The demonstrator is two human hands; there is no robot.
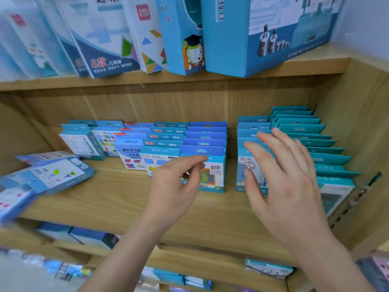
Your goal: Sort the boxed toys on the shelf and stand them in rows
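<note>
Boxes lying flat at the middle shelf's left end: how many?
3: back box near the standing rows, larger box in front of it, edge box cut off at frame left. Blurry there, so more may be hidden.

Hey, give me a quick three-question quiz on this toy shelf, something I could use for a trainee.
1. True or false: the right hand grips a box.
2. Where do the loose boxes lie flat? A: left end of the middle shelf. B: right end. C: top shelf.
3. What colour is the rightmost row of standing boxes?
Key: 1 false, its fingers are spread open. 2 A. 3 teal.
</note>
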